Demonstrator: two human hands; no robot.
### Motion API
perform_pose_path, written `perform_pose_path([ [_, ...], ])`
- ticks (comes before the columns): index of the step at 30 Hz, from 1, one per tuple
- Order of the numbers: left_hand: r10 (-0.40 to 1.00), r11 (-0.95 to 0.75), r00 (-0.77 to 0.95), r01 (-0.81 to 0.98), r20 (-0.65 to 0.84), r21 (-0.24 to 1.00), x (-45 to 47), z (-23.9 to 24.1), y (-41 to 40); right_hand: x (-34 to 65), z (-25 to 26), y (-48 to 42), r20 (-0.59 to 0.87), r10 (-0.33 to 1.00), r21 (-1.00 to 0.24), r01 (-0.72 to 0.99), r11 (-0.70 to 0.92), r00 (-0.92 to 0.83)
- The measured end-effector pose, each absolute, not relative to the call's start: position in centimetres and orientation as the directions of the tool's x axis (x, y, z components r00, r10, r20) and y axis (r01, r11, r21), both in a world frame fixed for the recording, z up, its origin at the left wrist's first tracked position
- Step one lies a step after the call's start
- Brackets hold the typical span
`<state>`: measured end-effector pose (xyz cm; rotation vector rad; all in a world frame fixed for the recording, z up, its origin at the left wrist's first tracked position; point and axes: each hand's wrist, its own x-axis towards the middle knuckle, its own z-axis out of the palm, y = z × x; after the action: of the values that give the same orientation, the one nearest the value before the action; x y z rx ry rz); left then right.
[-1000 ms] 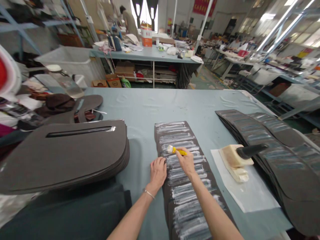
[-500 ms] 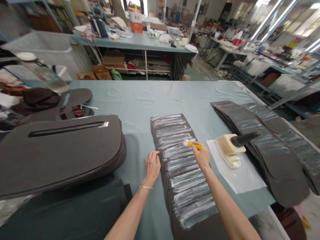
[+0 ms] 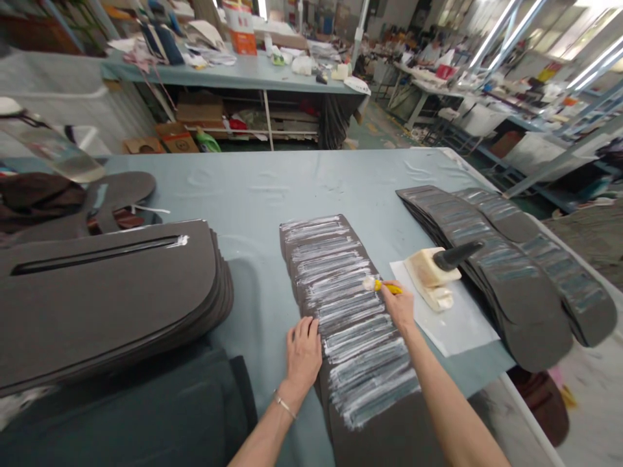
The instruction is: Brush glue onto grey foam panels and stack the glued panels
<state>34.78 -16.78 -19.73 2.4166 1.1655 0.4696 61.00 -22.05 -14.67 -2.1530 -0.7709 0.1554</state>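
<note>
A fanned row of dark pieces (image 3: 341, 305) streaked with white glue lies in front of me on the grey-blue table (image 3: 302, 188). My left hand (image 3: 304, 352) lies flat, fingers out, on the row's left edge. My right hand (image 3: 400, 305) is closed on a small yellow-handled brush (image 3: 379, 285), whose white bristles touch the row's right side. Just right of it stands a cream glue pot (image 3: 431, 275) with a dark-handled brush (image 3: 455, 255) in it, on a white sheet (image 3: 452, 321).
A thick stack of large dark slotted panels (image 3: 107, 292) fills the left. A second fanned row of dark pieces (image 3: 501, 259) runs along the right edge. Dark fabric (image 3: 146, 415) lies at the near left. Other cluttered worktables (image 3: 233, 68) stand behind.
My right hand with the brush has swept from the row's left side to its right side. My left hand has slid nearer along the left edge. The view has tilted down.
</note>
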Motion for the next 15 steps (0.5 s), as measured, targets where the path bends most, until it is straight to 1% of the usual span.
perform_pose_path([
  [1, 0.807, -0.546, 0.577, 0.653, 0.122, 0.525, 34.8, -19.5, -16.7, 61.9, -14.3, -22.6, 0.180, 0.521, -0.718, 0.474, -0.510, 0.834],
  [2, 0.819, -0.526, 0.559, 0.647, 0.126, 0.552, 34.7, -19.3, -16.6, 62.0, -13.9, -23.0, 0.207, 0.498, -0.703, 0.482, -0.524, 0.842],
  [3, 0.831, -0.507, 0.541, 0.641, 0.129, 0.577, 34.7, -19.1, -16.7, 61.2, -13.6, -23.2, 0.219, 0.513, -0.702, 0.499, -0.508, 0.830],
  [5, 0.835, -0.496, 0.534, 0.627, 0.133, 0.601, 34.5, -18.7, -17.2, 57.5, -13.1, -23.0, 0.199, 0.647, -0.743, 0.544, -0.391, 0.736],
  [7, 0.804, -0.538, 0.581, 0.614, 0.131, 0.578, 34.2, -18.4, -18.1, 52.8, -13.1, -22.4, 0.179, 0.809, -0.793, 0.569, -0.218, 0.560],
  [8, 0.779, -0.568, 0.615, 0.607, 0.126, 0.556, 34.0, -18.4, -18.5, 51.0, -13.4, -22.2, 0.172, 0.866, -0.803, 0.577, -0.154, 0.469],
  [9, 0.756, -0.596, 0.644, 0.601, 0.118, 0.533, 33.9, -18.4, -19.0, 49.9, -13.7, -22.1, 0.157, 0.897, -0.809, 0.575, -0.124, 0.413],
  [10, 0.739, -0.616, 0.665, 0.598, 0.112, 0.513, 33.7, -18.5, -19.4, 49.7, -14.1, -22.3, 0.139, 0.907, -0.813, 0.569, -0.124, 0.397],
  [11, 0.730, -0.627, 0.675, 0.599, 0.108, 0.498, 33.6, -18.6, -19.6, 50.5, -14.5, -22.7, 0.119, 0.898, -0.816, 0.556, -0.154, 0.424],
  [12, 0.728, -0.631, 0.677, 0.602, 0.105, 0.489, 33.6, -18.6, -19.8, 52.1, -14.8, -23.4, 0.102, 0.868, -0.817, 0.538, -0.205, 0.486],
  [14, 0.729, -0.630, 0.677, 0.605, 0.102, 0.487, 33.6, -18.7, -19.8, 56.8, -15.1, -25.3, 0.085, 0.758, -0.810, 0.488, -0.325, 0.647],
  [15, 0.733, -0.623, 0.673, 0.605, 0.100, 0.496, 33.6, -18.7, -19.7, 59.2, -15.1, -26.2, 0.101, 0.681, -0.790, 0.474, -0.389, 0.726],
])
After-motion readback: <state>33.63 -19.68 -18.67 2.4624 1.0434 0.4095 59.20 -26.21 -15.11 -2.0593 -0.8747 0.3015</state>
